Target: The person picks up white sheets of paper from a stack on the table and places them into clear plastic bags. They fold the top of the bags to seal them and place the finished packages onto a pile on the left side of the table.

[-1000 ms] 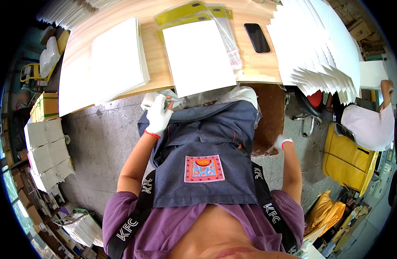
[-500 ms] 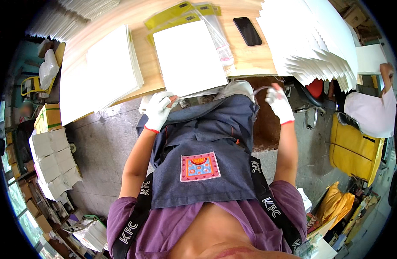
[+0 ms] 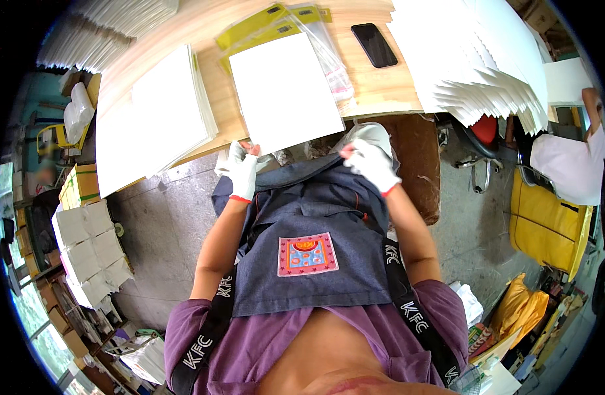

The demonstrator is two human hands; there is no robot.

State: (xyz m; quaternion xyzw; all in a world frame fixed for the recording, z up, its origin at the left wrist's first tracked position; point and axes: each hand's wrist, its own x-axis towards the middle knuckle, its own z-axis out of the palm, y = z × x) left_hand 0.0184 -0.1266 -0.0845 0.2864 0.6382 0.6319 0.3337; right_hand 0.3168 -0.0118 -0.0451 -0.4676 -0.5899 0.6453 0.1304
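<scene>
A white sheet or board [image 3: 286, 95] lies on the near edge of the wooden table, its lower edge jutting over my lap. Yellow-topped clear plastic sleeves [image 3: 322, 56] lie partly beneath it. My left hand [image 3: 243, 170], in a white glove with bare fingertips, is by the sheet's near left corner, fingers curled closed; what they grip is hidden. My right hand [image 3: 371, 164], gloved likewise and slightly blurred, is over my lap just below the near right corner. Its fingers are drawn together, and I cannot make out anything in them.
A stack of white sheets [image 3: 167, 105] lies to the left, and a large fanned stack [image 3: 470, 62] to the right. A black phone [image 3: 374, 46] rests on the wooden table [image 3: 388, 92]. At far right, a person in a white top [image 3: 569, 164] sits near a yellow padded thing [image 3: 549, 220].
My right hand has swung left from beyond the table's near edge to over my lap; the thin strip that stretched from it no longer shows. My left hand stays near the sheet's corner.
</scene>
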